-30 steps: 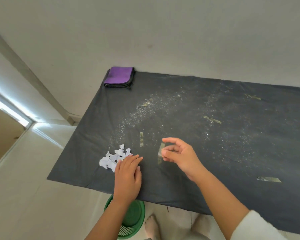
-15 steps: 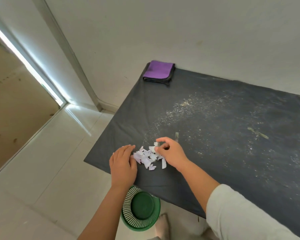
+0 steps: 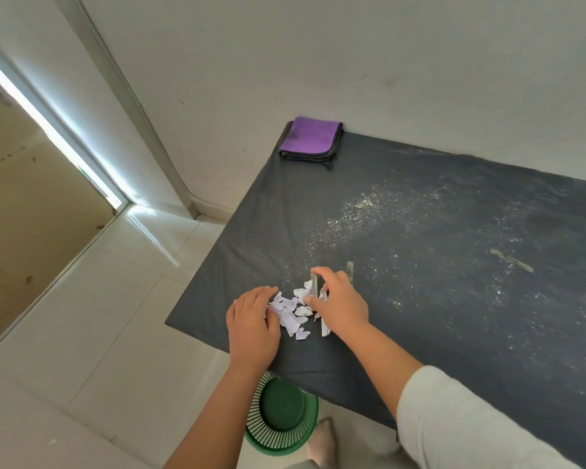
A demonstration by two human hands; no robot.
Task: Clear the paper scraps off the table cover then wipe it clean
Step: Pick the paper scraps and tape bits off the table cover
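I see the dark, dusty table cover (image 3: pixel 420 299) first, then the slatted green basket (image 3: pixel 281 418) on the floor below its near edge. The crumpled white paper scraps (image 3: pixel 293 311) lie heaped between my hands: left hand (image 3: pixel 252 324) flat, fingers together against them; right hand (image 3: pixel 340 304) curled loosely over them (an actual grip I cannot tell).

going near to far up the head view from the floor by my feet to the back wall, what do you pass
green basket on the floor → left hand → paper scraps on the table cover → glittery dust patch → purple cloth at the far corner
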